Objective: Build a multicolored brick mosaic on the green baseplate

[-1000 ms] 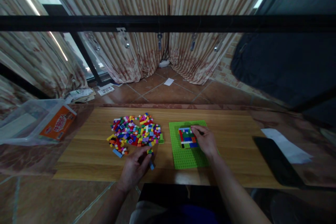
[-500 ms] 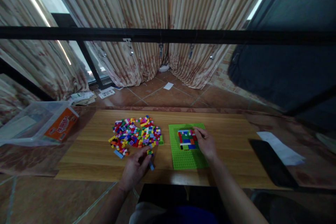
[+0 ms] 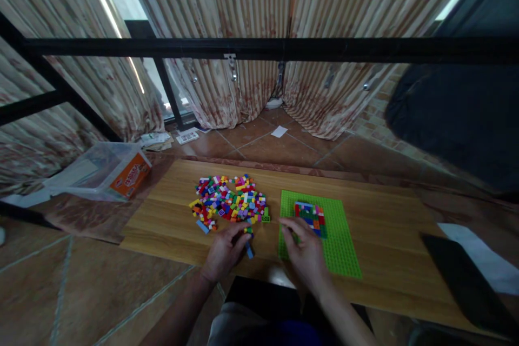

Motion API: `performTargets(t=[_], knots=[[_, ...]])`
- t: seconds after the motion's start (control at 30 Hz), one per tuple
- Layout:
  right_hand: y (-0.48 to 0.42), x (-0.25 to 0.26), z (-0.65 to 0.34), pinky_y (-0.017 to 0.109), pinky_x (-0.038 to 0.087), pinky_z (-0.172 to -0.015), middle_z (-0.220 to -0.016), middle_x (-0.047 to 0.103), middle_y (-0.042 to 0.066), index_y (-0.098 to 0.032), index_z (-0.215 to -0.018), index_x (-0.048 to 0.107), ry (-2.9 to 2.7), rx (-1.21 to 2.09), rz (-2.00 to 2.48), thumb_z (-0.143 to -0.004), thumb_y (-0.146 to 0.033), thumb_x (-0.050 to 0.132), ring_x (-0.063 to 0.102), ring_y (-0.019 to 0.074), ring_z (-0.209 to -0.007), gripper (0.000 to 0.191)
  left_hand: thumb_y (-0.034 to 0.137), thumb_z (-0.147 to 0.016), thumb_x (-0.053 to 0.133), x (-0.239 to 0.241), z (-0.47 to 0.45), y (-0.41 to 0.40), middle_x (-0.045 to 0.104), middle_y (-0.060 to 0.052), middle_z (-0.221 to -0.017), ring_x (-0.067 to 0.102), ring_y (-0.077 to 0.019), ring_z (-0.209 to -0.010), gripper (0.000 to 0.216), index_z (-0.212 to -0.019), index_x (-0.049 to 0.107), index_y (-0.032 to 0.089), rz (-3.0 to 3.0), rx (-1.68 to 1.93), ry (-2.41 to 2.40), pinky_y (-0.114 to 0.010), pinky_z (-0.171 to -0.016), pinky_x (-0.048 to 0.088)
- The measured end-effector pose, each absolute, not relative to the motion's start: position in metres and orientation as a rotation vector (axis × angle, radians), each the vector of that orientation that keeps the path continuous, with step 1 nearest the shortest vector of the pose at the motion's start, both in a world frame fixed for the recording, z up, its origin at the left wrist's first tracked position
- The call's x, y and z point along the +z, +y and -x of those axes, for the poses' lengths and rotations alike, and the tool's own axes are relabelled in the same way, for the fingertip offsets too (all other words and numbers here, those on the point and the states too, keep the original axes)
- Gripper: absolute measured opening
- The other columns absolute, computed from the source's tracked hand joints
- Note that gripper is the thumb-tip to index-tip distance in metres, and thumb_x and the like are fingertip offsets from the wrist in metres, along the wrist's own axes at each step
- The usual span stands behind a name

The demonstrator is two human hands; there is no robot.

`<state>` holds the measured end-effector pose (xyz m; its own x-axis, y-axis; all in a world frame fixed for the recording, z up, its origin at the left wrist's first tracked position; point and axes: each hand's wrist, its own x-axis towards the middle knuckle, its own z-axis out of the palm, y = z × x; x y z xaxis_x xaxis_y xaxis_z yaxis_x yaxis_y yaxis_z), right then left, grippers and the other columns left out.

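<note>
My left hand [image 3: 227, 247] is low over the wooden table, just in front of a pile of loose toy bricks [image 3: 231, 200]. Its thumb and forefinger close on a small green and yellow toy brick [image 3: 248, 231]. A blue brick [image 3: 249, 251] lies just beyond the thumb. My right hand [image 3: 305, 246] hovers over the left part of a green baseplate [image 3: 340, 251], thumb and forefinger apart, with nothing visible between them. Behind its knuckles, a multicoloured block of joined bricks [image 3: 310, 215] sits on the baseplate, its near left part hidden by the hand.
The wooden table [image 3: 385, 243] carries a dark flat panel [image 3: 466, 281] and white paper [image 3: 482, 254] at its right end. On the left stands a clear plastic bin [image 3: 97, 173] with an orange label. A black metal bar [image 3: 259, 50] crosses ahead, before striped curtains.
My right hand has left the block of bricks and come nearer to my left hand. My left hand keeps its pinch by the pile. The camera view has turned left.
</note>
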<state>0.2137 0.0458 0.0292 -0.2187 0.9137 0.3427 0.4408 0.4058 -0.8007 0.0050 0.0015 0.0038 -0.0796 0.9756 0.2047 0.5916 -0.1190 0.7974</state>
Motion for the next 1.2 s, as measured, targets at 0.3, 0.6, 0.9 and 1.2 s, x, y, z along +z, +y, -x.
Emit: performTargets(t=[0.3, 0.6, 0.9, 1.2], knots=[[0.040, 0.020, -0.164, 0.034, 0.049, -0.085, -0.099, 0.068, 0.006, -0.023, -0.108, 0.065, -2.048, 0.887, 0.966, -0.088, -0.016, 0.048, 0.061, 0.0195, -0.095, 0.027, 0.027, -0.086, 0.059, 0.000, -0.003, 0.001, 0.070, -0.003, -0.096, 0.064, -0.0158, -0.085, 0.024, -0.109, 0.065, 0.023, -1.721, 1.066, 1.610, -0.029, -0.079, 0.051], [0.039, 0.019, -0.162, 0.029, 0.050, -0.075, -0.089, 0.069, 0.004, -0.023, -0.097, 0.069, -1.826, 1.018, 1.053, -0.087, -0.021, 0.051, 0.064, 0.0169, -0.083, 0.020, 0.029, -0.084, 0.060, 0.001, -0.004, 0.000, 0.071, -0.001, -0.085, 0.065, -0.0148, -0.077, 0.020, -0.102, 0.067, 0.022, -1.691, 1.070, 1.646, -0.028, -0.076, 0.053], [0.053, 0.039, -0.235, 0.034, 0.051, -0.079, -0.095, 0.070, 0.005, -0.025, -0.100, 0.070, -1.641, 0.840, 1.265, -0.089, -0.037, 0.050, 0.065, 0.0197, -0.087, 0.026, 0.029, -0.087, 0.055, 0.005, -0.001, 0.000, 0.072, -0.004, -0.101, 0.067, -0.0179, -0.093, 0.023, -0.106, 0.067, 0.023, -1.759, 1.078, 1.641, -0.031, -0.085, 0.053], [0.096, 0.016, -0.304, 0.038, 0.051, -0.079, -0.089, 0.073, 0.009, -0.018, -0.089, 0.069, -1.356, 0.645, 1.536, -0.079, -0.041, 0.055, 0.066, 0.0240, -0.085, 0.029, 0.032, -0.086, 0.055, 0.007, 0.000, 0.003, 0.073, -0.004, -0.101, 0.067, -0.0198, -0.095, 0.025, -0.105, 0.068, 0.021, -1.771, 1.047, 1.688, -0.031, -0.085, 0.054]])
